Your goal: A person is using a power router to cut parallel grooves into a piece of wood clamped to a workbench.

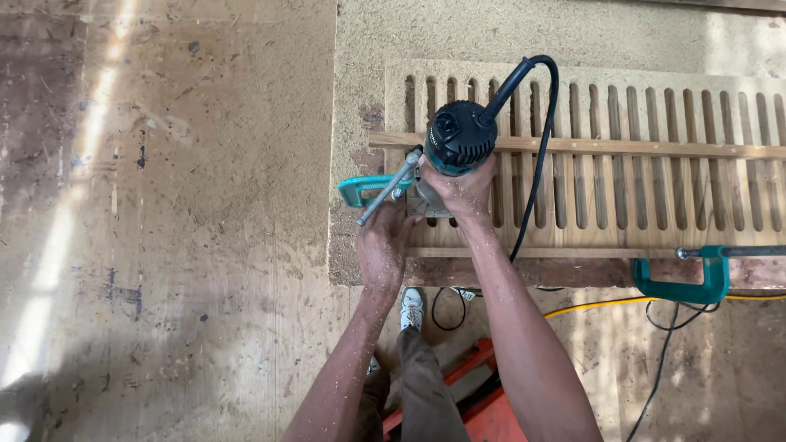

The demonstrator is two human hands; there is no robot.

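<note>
Near the left end of the pale slotted wooden panel [622, 164], the black-and-teal handheld router [458, 137] stands upright, the right hand [463, 190] clasping its base from the near side, the left hand [383, 245] gripping beside it, slots running crosswise.

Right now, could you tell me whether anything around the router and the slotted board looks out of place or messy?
Sawdust coats the workbench and speckles both forearms. The router's black cord drapes across the slotted board and drops off its near edge. Otherwise nothing stands out: both hands, left hand and right hand, steady the router.
</note>
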